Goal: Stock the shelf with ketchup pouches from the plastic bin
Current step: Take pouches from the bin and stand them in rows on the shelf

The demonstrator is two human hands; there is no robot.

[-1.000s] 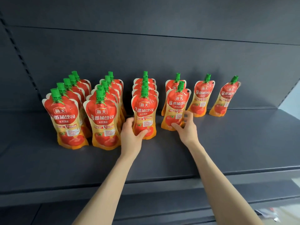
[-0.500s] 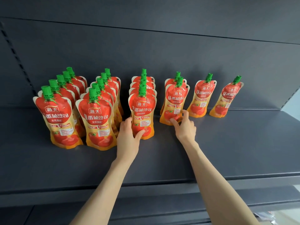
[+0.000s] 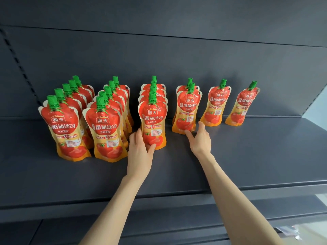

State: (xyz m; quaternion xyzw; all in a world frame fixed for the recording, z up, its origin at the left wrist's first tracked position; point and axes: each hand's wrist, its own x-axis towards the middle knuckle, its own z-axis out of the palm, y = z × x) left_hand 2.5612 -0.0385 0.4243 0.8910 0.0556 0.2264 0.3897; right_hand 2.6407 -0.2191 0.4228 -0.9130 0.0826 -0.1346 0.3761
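Dark grey metal shelf (image 3: 247, 156), backed by a dark grey panel (image 3: 159, 59), carried red-and-orange stand-up ketchup pouches with green screw caps, arranged in six files running front to back. Leftmost file (image 3: 63, 128): five pouches. Second file (image 3: 106, 129): five pouches. Third file: four pouches; the third-file front pouch (image 3: 153, 119) was gripped low down by the left hand (image 3: 139, 151), thumb across the printed face, fingers curled round the left edge. Fourth file: two pouches; the fourth-file front pouch (image 3: 188, 110) was touched at its base by the thumb tip of the right hand (image 3: 200, 140), whose fingers were nearly straight and spread, tips at the pouch's right edge. Fifth pouch (image 3: 216, 103) and sixth pouch (image 3: 245, 105) stood singly near the panel, the sixth tilted rightward.
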